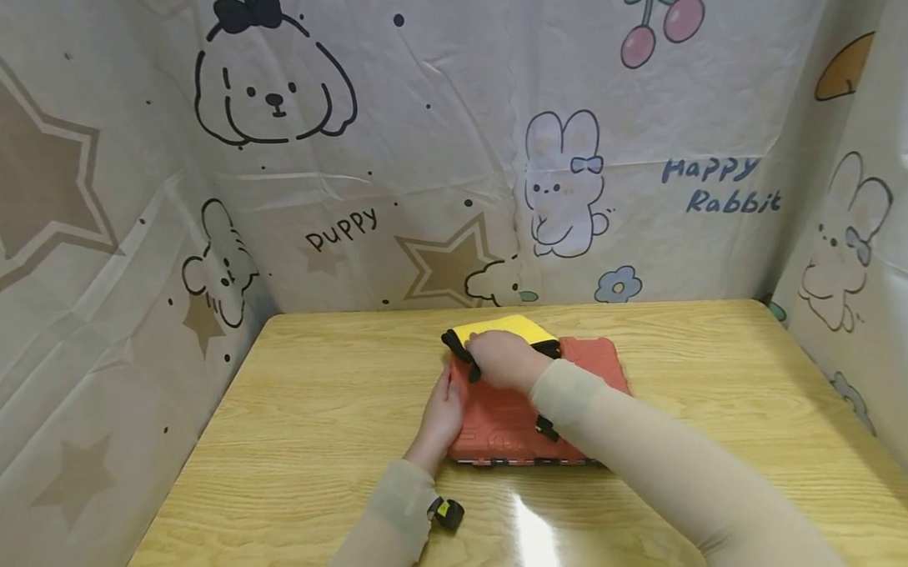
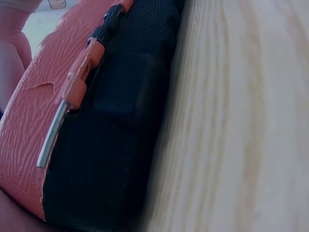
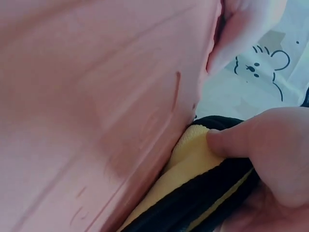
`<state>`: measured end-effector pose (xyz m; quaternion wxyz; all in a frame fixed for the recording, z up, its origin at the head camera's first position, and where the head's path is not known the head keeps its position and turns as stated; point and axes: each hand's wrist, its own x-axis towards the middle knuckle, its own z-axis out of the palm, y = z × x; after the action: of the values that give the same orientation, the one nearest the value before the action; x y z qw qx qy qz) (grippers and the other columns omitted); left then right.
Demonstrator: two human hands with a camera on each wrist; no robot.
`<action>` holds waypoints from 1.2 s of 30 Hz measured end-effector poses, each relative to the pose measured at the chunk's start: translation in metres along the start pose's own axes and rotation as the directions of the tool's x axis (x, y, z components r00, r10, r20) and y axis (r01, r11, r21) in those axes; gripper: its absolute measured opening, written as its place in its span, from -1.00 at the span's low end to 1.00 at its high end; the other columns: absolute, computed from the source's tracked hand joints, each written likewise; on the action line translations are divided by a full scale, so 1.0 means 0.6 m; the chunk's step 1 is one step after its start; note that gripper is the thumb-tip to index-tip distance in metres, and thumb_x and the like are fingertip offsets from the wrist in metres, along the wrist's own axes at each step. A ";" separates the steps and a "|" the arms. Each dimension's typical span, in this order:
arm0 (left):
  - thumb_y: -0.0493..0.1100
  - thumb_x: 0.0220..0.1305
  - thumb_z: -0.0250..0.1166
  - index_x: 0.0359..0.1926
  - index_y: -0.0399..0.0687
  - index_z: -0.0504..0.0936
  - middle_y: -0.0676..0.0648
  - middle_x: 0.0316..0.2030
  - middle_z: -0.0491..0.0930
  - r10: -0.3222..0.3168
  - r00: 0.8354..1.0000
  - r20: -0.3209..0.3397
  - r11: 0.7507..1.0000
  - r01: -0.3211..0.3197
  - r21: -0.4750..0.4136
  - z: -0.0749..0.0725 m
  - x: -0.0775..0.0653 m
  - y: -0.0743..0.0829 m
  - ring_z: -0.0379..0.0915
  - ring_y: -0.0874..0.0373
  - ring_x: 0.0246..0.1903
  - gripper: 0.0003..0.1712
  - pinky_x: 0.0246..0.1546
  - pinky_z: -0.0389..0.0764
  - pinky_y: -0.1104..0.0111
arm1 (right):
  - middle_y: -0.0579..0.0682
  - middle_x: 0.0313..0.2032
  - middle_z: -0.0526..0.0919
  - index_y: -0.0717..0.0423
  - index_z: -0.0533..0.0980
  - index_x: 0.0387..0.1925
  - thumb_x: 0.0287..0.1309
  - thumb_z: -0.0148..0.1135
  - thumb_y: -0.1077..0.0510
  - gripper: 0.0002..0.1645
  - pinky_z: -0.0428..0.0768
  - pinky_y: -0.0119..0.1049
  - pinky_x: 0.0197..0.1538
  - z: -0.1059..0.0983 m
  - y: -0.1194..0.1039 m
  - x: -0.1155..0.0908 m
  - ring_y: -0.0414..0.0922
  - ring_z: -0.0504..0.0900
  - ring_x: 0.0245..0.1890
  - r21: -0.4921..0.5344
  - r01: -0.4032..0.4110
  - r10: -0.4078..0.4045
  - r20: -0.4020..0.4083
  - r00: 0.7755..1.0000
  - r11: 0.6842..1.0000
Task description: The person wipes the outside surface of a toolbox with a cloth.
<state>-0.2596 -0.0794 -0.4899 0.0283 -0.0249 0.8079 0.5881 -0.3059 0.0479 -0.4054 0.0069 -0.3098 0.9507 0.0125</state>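
A closed red hinged case (image 1: 497, 428), contents hidden, sits on the worktop (image 1: 316, 405); the right hand (image 1: 505, 359) pinches a black-edged yellow cloth (image 1: 511, 326) at its far edge; the left hand (image 1: 439, 417) touches its left side, grip unclear.

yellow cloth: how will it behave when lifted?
Likely floppy: the yellow cloth bends where the right hand pinches it. Probably light: it looks like fabric. Perhaps not slippery: its yellow side looks fuzzy.

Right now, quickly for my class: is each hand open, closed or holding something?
Left hand: touching the side of the red case; open or closed, cannot tell.
Right hand: closed, holding the yellow cloth.
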 end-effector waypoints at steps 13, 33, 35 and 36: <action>-0.16 0.54 -0.24 0.47 -0.23 0.08 -0.31 0.41 0.18 0.022 0.999 -0.028 1.000 -0.022 -0.007 0.001 0.002 -0.003 0.03 -0.18 0.42 -0.44 0.42 0.09 -0.02 | 0.03 -0.22 0.70 0.10 0.60 -0.31 0.25 0.21 0.18 -0.91 0.64 -0.26 -0.03 0.001 -0.037 -0.037 -0.09 0.67 -0.21 -0.099 0.063 -0.060 0.032 0.998 0.993; -0.11 0.54 -0.20 0.38 -0.24 0.25 -0.29 0.33 0.31 -0.018 0.999 -0.037 0.992 0.013 -0.129 0.006 0.000 -0.009 0.16 -0.15 0.37 -0.49 0.41 0.16 0.03 | 0.00 -0.17 0.69 0.11 0.58 -0.07 0.21 0.25 0.19 -0.75 0.64 -0.32 -0.12 0.004 -0.064 -0.112 -0.14 0.65 -0.22 -0.111 0.119 -0.117 0.020 0.993 0.987; -0.11 0.54 -0.21 0.40 -0.27 0.21 -0.30 0.36 0.26 -0.020 0.999 -0.042 0.993 0.015 -0.118 0.006 0.001 -0.009 0.11 -0.15 0.39 -0.47 0.42 0.12 0.03 | 0.01 -0.07 0.68 0.11 0.57 0.00 0.20 0.27 0.18 -0.68 0.64 -0.32 -0.08 0.004 -0.066 -0.119 -0.13 0.66 -0.14 -0.141 0.129 -0.128 0.020 0.992 0.982; -0.11 0.54 -0.21 0.42 -0.28 0.18 -0.30 0.38 0.23 -0.019 0.999 -0.041 0.994 0.014 -0.111 0.006 0.002 -0.009 0.08 -0.16 0.41 -0.45 0.43 0.09 0.01 | 0.01 -0.05 0.67 0.11 0.57 0.02 0.19 0.28 0.18 -0.66 0.65 -0.32 -0.08 0.005 -0.068 -0.122 -0.13 0.66 -0.12 -0.161 0.136 -0.134 0.020 0.991 0.978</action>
<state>-0.2601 -0.0778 -0.4960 0.0148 -0.0453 0.7742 0.6312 -0.2225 0.0584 -0.4075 -0.0132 -0.3731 0.9233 0.0904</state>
